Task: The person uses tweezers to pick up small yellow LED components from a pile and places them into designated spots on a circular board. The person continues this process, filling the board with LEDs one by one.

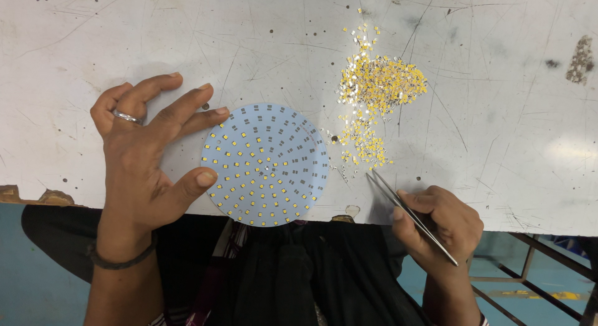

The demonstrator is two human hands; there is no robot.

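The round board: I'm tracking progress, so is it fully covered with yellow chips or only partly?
Partly. The round board has yellow chips across its lower and middle area, while many grey pads along the upper and right edge are bare.

The left hand [140, 158] is bare, with a silver ring [128, 117] on one of its fingers [180, 105] and a dark, thin band [118, 258] around the wrist. The nails are short and unpainted. The right hand [439, 223] is bare too, with no ring or band showing on it. Both forearms are uncovered as far as they show. Between the arms, the lap is clothed in black fabric [299, 270], with a strip of patterned purplish cloth [208, 285] at its left side.
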